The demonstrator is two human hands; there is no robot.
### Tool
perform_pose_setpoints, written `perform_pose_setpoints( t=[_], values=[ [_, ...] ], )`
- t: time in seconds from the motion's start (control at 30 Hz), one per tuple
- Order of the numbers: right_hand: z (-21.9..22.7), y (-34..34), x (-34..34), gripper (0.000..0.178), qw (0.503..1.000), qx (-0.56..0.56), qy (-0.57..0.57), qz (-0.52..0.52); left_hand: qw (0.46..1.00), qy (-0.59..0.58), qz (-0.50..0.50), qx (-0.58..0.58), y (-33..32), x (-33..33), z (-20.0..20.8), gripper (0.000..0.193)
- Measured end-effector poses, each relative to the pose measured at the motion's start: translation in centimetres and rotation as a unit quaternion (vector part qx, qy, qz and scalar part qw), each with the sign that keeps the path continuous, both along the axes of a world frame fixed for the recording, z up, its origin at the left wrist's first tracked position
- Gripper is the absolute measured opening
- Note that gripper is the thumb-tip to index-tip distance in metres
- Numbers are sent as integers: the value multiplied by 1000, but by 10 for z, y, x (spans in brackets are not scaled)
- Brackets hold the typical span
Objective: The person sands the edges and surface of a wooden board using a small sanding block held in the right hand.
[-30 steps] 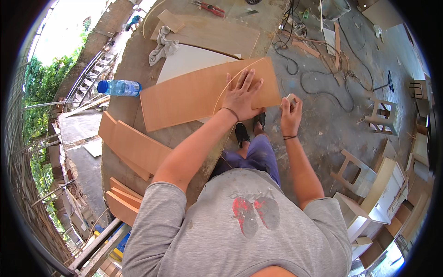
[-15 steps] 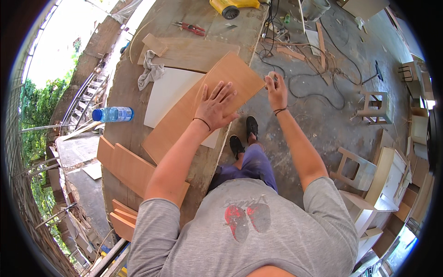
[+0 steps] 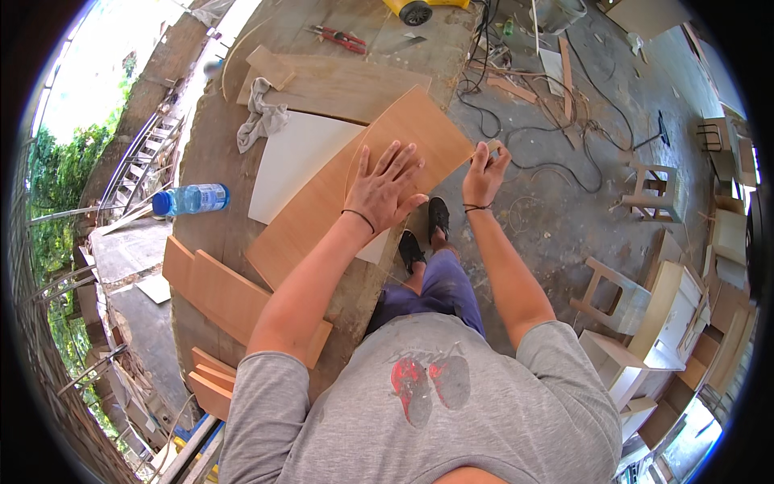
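Observation:
A long wood-grain board point(image 3: 322, 211) lies slantwise on the worktable, its right end reaching past the table's edge. My left hand point(image 3: 387, 181) lies flat on a wood-grain panel point(image 3: 423, 121) at the board's upper part, fingers spread. Whether that panel is a separate layer on top is hard to tell. At the right end's corner, my right hand point(image 3: 484, 176) is closed, thumb and fingers pinching a small tan piece point(image 3: 495, 148) against or close to the edge. Most of that piece is hidden by the fingers. Beneath the board a white panel point(image 3: 302, 153) shows.
A grey rag point(image 3: 262, 117), a water bottle point(image 3: 192, 199), red-handled pliers point(image 3: 339, 38) and a yellow power tool point(image 3: 419, 10) sit on the worktable point(image 3: 218, 242). More boards point(image 3: 218, 294) lie nearby at left. Cables point(image 3: 564, 173), scraps and a stool point(image 3: 655, 189) occupy the floor at right.
My right hand has shifted slightly toward me at the board's right end. My left hand keeps its place on the wood, and the view has turned a little.

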State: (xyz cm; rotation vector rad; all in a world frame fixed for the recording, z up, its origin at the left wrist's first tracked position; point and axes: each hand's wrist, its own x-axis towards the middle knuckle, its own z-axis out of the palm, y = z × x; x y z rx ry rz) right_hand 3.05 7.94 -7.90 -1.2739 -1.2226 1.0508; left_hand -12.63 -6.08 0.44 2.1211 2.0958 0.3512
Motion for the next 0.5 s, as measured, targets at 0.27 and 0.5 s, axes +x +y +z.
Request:
perform_pose_setpoints(
  t=[0.27,0.5],
  values=[
    [3,-41,-7,44,999,-20,-18,17,1000,6,12,-3,2,3,1,54],
    [4,-40,-21,47,999,0,-28,37,999,9,35,-18,8,4,-5,57]
  ],
)
